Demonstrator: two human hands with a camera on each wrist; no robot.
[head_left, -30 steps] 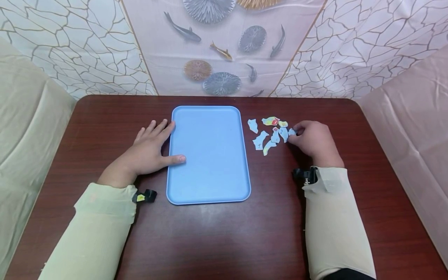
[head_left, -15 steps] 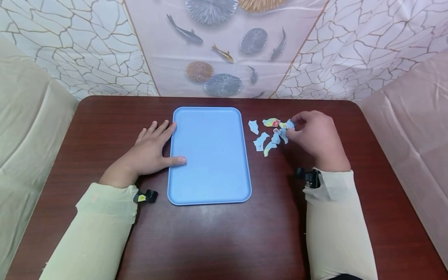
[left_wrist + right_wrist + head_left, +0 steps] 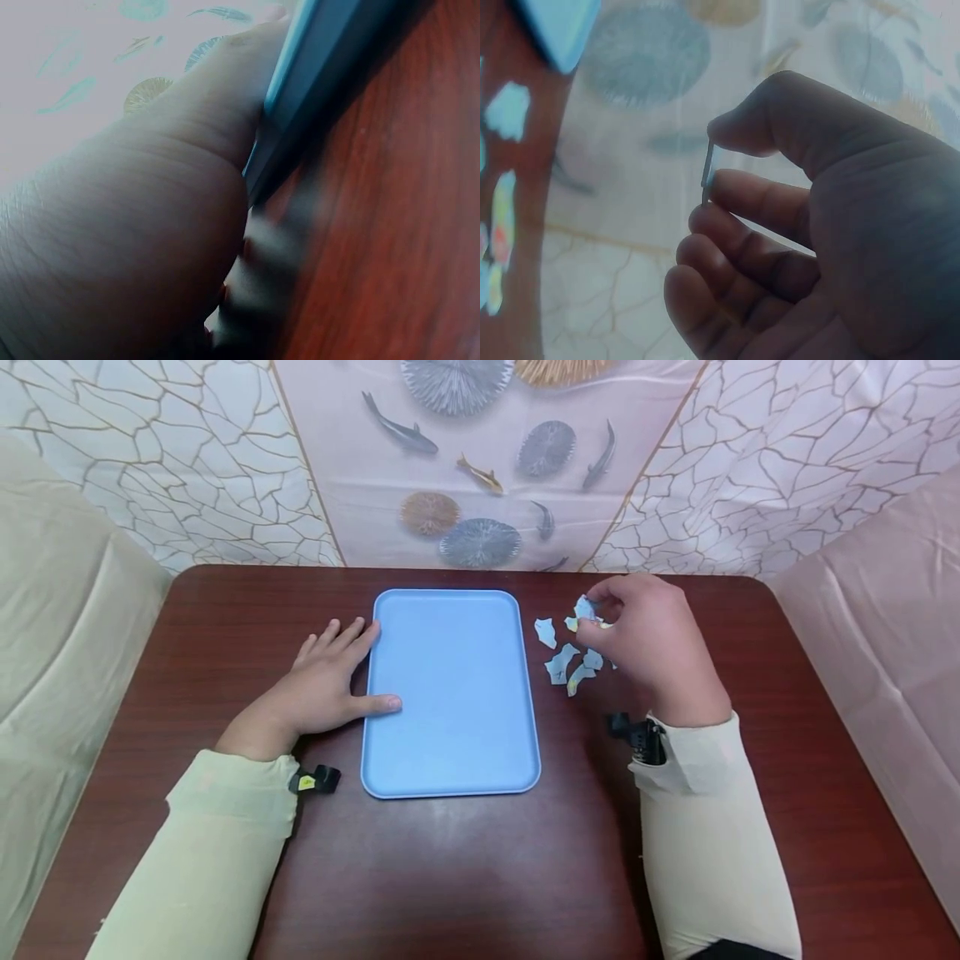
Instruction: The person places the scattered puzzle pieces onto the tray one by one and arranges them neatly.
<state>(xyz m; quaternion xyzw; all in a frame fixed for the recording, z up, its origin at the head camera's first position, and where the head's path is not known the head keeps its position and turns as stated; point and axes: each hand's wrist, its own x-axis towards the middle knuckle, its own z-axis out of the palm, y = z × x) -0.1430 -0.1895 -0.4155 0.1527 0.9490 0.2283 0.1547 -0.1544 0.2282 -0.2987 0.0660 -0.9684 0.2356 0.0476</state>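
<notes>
A light blue rectangular tray [image 3: 450, 693] lies on the table. My left hand [image 3: 321, 687] rests at its left side, fingers spread, with the thumb over the rim; the left wrist view shows that thumb [image 3: 225, 75] against the tray edge [image 3: 289, 71]. Above the scattered pieces, my right hand [image 3: 651, 647] pinches a small, thin light blue piece [image 3: 584, 608] with jagged edges. Seen edge-on in the right wrist view, the held piece [image 3: 707, 161] sits between thumb and fingertips. Several flat, irregular pieces [image 3: 558, 665] lie right of the tray, some partly hidden by the right hand.
The brown wooden table [image 3: 450, 877] has its back edge just beyond the tray. Behind it hangs a patterned cloth [image 3: 480, 485] with fish and round motifs. Pale covered surfaces [image 3: 67, 693] flank the table. One piece [image 3: 545, 632] lies close to the tray's right rim.
My right hand has lifted a blue piece from the right end of the group and carried it left and farther back, above the other pieces. The left hand stays on the tray.
</notes>
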